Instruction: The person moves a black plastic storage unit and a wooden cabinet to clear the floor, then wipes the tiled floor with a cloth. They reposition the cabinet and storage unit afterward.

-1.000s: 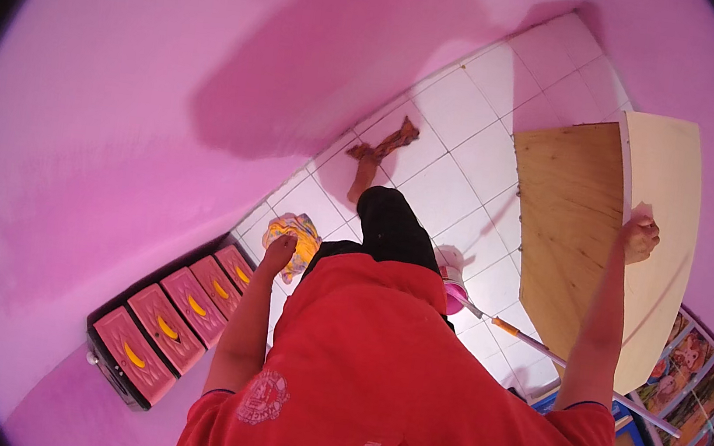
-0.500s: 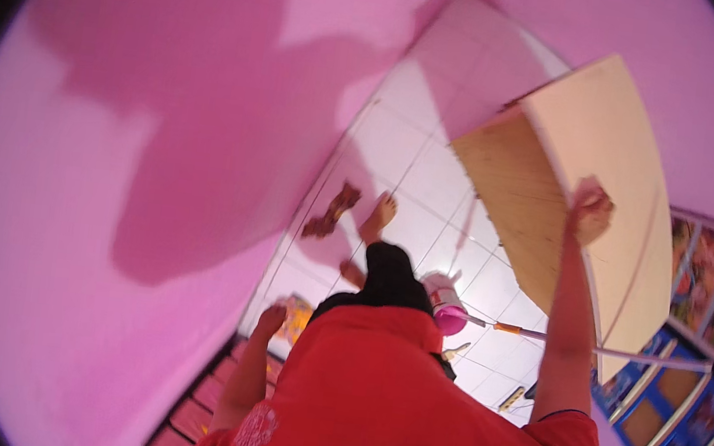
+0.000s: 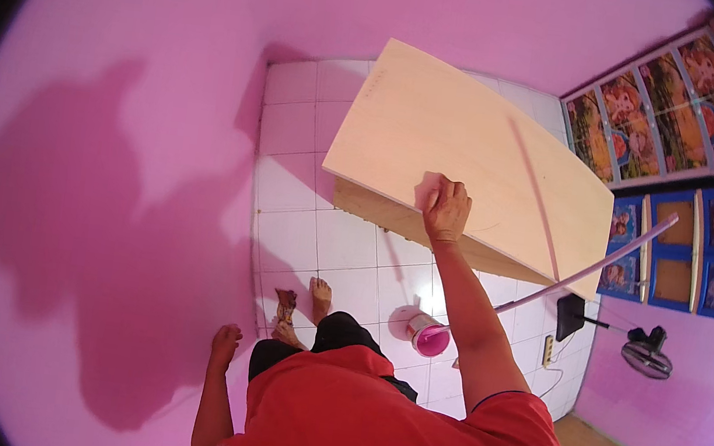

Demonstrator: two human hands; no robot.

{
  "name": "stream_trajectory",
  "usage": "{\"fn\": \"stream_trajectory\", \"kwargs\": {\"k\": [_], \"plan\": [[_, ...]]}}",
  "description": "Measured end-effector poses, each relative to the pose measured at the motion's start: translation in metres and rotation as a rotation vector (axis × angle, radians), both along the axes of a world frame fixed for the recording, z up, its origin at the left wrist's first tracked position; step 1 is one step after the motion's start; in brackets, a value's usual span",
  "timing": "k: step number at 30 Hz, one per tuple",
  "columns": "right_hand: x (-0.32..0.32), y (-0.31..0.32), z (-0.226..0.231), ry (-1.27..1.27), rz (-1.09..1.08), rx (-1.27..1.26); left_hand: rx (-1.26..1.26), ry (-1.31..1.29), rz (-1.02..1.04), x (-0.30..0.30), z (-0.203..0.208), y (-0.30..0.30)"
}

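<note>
My right hand (image 3: 447,209) is on the near edge of a pale wooden table (image 3: 472,139), fingers curled down over its top. Under the edge shows a darker side panel. My left hand (image 3: 226,342) hangs beside the pink wall (image 3: 171,228), fingers loosely bent and nothing in it. Beyond my right forearm, a long pale pole (image 3: 593,272) slants up past the table's near corner, its lower part hidden by the arm. On the tiles stands a bucket (image 3: 430,335) with bright pink paint inside, close to my legs.
A brown crumpled cloth (image 3: 286,305) lies by my bare foot (image 3: 321,296). Blue drawers (image 3: 680,247) and a picture-covered cabinet (image 3: 651,111) stand at the right. A black fan (image 3: 647,355) and a power strip (image 3: 547,351) with its cable are near the right wall.
My view has swung to the right, bringing the cabinet, drawers and fan further in. My right hand stays at the table edge; my left hand still hangs free.
</note>
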State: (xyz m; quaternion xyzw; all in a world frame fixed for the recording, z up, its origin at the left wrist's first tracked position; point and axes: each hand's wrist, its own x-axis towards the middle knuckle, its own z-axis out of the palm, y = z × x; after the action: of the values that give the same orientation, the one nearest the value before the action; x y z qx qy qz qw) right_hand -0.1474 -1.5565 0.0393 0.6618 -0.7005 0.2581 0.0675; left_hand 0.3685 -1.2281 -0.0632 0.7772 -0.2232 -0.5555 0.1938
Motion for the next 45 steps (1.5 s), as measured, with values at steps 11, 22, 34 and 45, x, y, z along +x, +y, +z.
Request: {"fn": "stream_trajectory", "kwargs": {"k": [11,22,34,45], "plan": [[-0.002,-0.003,-0.012,0.015,0.084,-0.056,0.093,-0.317,-0.52,0.041,-0.027,-0.038],[0.004,-0.005,-0.008,0.074,0.042,0.008,0.188,-0.161,-0.186,0.035,-0.038,0.028],[0.007,-0.004,-0.005,0.076,0.016,0.008,0.178,-0.243,-0.312,0.047,-0.018,-0.008],[0.005,-0.007,-0.009,0.055,0.103,-0.068,0.036,-0.214,-0.282,0.025,-0.043,-0.073]]}}
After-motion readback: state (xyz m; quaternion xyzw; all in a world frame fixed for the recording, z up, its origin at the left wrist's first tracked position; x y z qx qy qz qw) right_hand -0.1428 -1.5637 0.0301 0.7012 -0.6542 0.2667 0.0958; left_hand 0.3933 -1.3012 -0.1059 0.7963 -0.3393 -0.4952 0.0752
